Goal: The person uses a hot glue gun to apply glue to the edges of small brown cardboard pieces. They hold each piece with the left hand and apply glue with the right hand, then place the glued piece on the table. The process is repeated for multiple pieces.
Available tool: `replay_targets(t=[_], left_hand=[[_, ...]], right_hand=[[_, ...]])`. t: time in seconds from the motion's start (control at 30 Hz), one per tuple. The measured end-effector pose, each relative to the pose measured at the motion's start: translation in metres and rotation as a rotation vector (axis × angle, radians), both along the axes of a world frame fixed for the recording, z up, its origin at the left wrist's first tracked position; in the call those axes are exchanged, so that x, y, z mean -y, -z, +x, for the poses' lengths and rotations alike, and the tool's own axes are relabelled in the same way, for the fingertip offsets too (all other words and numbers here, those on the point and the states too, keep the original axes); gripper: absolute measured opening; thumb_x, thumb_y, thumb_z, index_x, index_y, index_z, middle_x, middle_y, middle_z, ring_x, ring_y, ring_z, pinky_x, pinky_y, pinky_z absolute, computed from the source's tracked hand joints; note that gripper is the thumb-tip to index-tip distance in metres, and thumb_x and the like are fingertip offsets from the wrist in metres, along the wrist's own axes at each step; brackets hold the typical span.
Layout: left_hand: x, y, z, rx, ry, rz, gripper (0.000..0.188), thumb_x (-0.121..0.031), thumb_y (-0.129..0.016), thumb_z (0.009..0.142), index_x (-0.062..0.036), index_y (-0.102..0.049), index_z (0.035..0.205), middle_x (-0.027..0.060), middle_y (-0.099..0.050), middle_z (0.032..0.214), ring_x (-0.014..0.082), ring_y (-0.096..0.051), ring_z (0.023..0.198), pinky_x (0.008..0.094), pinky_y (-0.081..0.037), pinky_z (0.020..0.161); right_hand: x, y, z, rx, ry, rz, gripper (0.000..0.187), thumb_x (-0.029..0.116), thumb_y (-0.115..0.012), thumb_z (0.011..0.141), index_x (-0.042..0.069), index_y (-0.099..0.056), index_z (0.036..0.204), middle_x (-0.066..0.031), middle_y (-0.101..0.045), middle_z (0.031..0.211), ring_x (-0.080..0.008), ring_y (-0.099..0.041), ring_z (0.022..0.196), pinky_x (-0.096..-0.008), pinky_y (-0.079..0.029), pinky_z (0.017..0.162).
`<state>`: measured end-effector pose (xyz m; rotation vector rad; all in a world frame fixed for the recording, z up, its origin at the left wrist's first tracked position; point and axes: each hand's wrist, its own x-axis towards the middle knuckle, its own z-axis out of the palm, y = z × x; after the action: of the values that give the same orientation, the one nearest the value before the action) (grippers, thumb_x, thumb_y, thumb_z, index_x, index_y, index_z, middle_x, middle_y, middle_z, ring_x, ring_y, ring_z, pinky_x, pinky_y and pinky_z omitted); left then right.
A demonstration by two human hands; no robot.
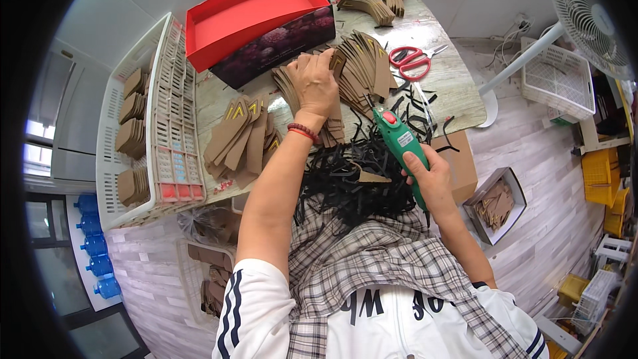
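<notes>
My left hand (312, 86) reaches over the table, its fingers curled down on a fanned stack of brown cardboard pieces (284, 86). The fingertips are partly hidden among the cards. My right hand (430, 176) is wrapped round a green handheld electric tool (401, 139) with a red button. Its narrow tip points up and left, close to another brown card stack (367, 70) with yellow marks. Black strips (349, 186) lie heaped below the tool, over my lap and the table edge. More yellow-marked cards (242, 133) are spread left of my left forearm.
Red-handled scissors (412, 63) lie right of the cards. A red-lined box (259, 16) stands at the back, beside a white plastic crate (176, 106) with card bundles. Card bundles (372, 3) rest at the far edge. A fan (578, 6) and a box of scraps (498, 206) stand right.
</notes>
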<state>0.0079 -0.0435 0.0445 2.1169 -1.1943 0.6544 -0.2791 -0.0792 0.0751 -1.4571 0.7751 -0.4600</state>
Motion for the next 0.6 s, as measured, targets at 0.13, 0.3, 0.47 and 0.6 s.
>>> replay_targets(t=[0.13, 0.3, 0.47, 0.6], left_hand=[[-0.001, 0.003, -0.018, -0.627, 0.074, -0.453, 0.014, -0.005, -0.070, 0.077, -0.0033, -0.068, 0.091, 0.0043, -0.063, 0.081, 0.0184, -0.057, 0.077, 0.0311, -0.045, 0.071], [-0.024, -0.027, -0.057, -1.385, 0.248, -0.874, 0.005, -0.005, -0.068, 0.087, -0.0013, -0.066, 0.089, -0.0006, -0.064, 0.077, 0.0059, -0.052, 0.060, 0.0206, -0.043, 0.055], [-0.037, -0.025, -0.072, -1.539, 0.278, -0.929, 0.005, -0.006, -0.069, 0.086, -0.0031, -0.065, 0.087, 0.0000, -0.065, 0.078, 0.0067, -0.053, 0.063, 0.0214, -0.043, 0.056], [-0.038, -0.024, -0.082, -1.575, 0.290, -0.917, 0.005, -0.006, -0.069, 0.087, -0.0029, -0.065, 0.088, 0.0003, -0.065, 0.078, 0.0069, -0.054, 0.063, 0.0219, -0.044, 0.057]], right_hand=[[0.000, 0.001, 0.001, 0.022, 0.018, -0.009, 0.038, 0.031, -0.069, 0.089, -0.001, -0.064, 0.108, -0.0013, -0.061, 0.074, -0.0055, -0.054, 0.062, -0.0206, -0.044, 0.053], [-0.004, 0.001, 0.004, 0.042, 0.050, -0.050, 0.036, 0.031, -0.069, 0.089, 0.000, -0.064, 0.106, -0.0006, -0.060, 0.073, -0.0053, -0.054, 0.062, -0.0206, -0.044, 0.053], [-0.008, -0.002, 0.003, 0.042, 0.023, -0.053, 0.034, 0.030, -0.069, 0.089, 0.000, -0.064, 0.105, -0.0002, -0.060, 0.073, -0.0052, -0.054, 0.062, -0.0206, -0.044, 0.054], [-0.010, -0.003, 0.003, 0.032, 0.031, -0.044, 0.035, 0.031, -0.069, 0.089, 0.000, -0.064, 0.105, -0.0005, -0.060, 0.073, -0.0052, -0.054, 0.062, -0.0206, -0.044, 0.053]])
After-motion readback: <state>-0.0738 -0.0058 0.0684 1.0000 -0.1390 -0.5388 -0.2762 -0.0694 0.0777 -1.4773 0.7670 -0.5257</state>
